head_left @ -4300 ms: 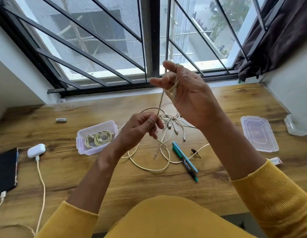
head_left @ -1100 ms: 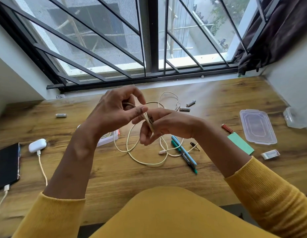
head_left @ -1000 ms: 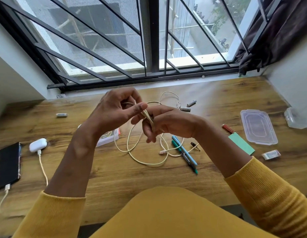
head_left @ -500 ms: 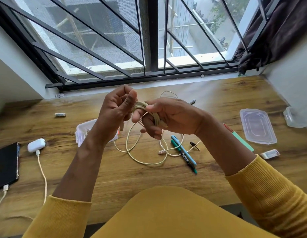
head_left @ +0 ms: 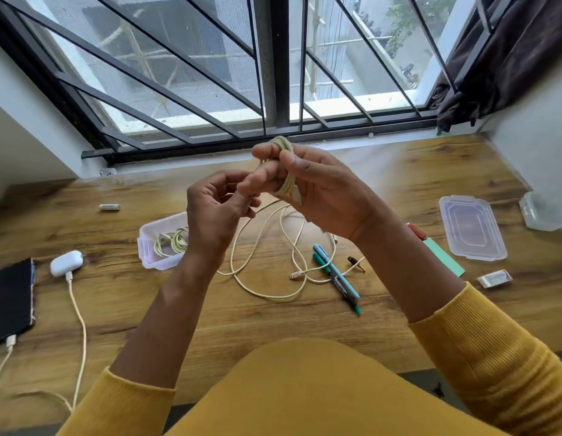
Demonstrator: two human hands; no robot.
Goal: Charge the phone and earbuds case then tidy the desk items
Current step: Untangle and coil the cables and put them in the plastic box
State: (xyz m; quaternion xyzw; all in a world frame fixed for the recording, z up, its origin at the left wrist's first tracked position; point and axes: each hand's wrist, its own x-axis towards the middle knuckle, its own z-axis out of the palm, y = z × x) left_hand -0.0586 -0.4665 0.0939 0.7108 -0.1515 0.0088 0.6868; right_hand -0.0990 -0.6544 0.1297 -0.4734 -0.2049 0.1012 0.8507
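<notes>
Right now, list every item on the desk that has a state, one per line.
Phone: lying flat, screen dark, cable plugged in.
Earbuds case: closed, cable plugged in.
Box: open, coiled cable inside.
Lid: off, lying flat apart from the box.
Held cable: partly wound round right hand, rest trailing on desk.
Left hand: pinching that cable.
Pens: capped, lying side by side.

more cable (head_left: 284, 171) wound round right hand (head_left: 320, 196), raised higher
</notes>
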